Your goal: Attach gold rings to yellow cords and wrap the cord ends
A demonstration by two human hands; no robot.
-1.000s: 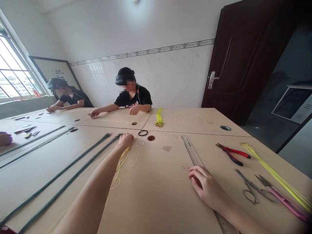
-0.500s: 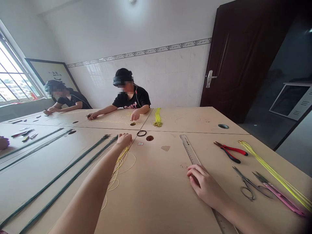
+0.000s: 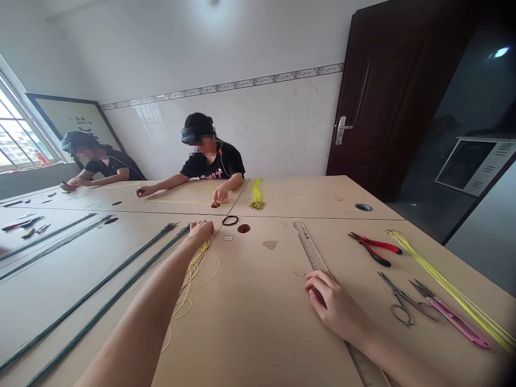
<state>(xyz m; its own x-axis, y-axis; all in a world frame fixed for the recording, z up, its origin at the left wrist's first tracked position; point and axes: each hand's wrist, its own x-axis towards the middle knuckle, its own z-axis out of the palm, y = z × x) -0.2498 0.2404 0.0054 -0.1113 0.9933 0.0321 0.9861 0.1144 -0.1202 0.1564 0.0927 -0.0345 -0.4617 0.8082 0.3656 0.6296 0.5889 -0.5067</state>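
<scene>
Your left hand [image 3: 200,232] is curled, knuckles up, at the near end of the dark green stem wires [image 3: 105,306], just beside them. Loose yellow wire [image 3: 193,285] runs from under that hand and loops across the worktop [image 3: 258,333] towards you. Can't tell if the hand is gripping the wire or only sits over it; the fingers hide the contact.

Your right hand [image 3: 332,301] is released, palm down and relaxed on the worktop, holding nothing. It lies across the steel ruler [image 3: 309,246], which runs out from under it at both ends.

Right of that hand, well clear of it:
- red-and-black pliers [image 3: 374,250]
- steel scissors [image 3: 405,306]
- pink-handled snips [image 3: 447,317], tips just beside the scissors
- a straight yellow wire bundle [image 3: 447,285], running alongside the snips

Ahead of your left hand are a black ring [image 3: 229,220], a small label [image 3: 228,237] and a round hole in the worktop [image 3: 243,228]. Farther on, a yellow bundle with gold-coloured ends [image 3: 257,196] lies on the next table section.

Across the table, two co-workers in black T-shirts and headsets work with their own hands on the worktop: one [image 3: 209,158] opposite you, one [image 3: 102,169] by the window.
</scene>
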